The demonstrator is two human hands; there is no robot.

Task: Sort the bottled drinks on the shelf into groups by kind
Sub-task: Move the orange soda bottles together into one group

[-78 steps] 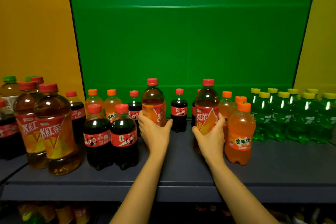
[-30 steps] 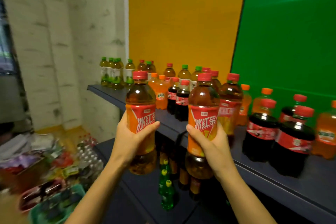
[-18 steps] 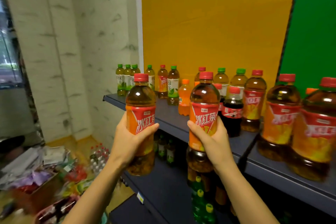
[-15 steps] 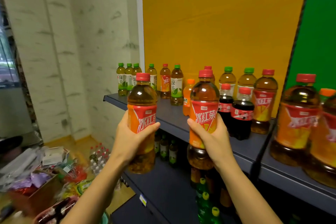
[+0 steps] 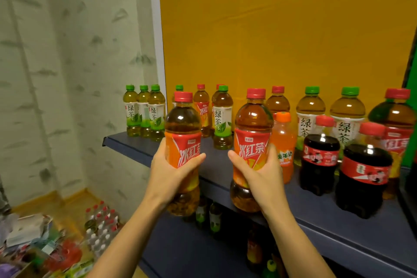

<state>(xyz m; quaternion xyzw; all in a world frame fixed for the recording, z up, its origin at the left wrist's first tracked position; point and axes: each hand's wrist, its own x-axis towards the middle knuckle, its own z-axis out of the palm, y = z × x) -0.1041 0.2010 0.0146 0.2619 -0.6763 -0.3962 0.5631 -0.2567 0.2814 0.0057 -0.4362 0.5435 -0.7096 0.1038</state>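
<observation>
The bare left forearm (image 5: 126, 232) and right forearm (image 5: 291, 237) reach up from the near edge, side by side and a little apart. The left hand (image 5: 171, 178) is curled round the middle of an upright bottle (image 5: 182, 133), thumb across its front. The right hand (image 5: 259, 176) grips a second bottle (image 5: 252, 128) the same way, at about the same height.
</observation>
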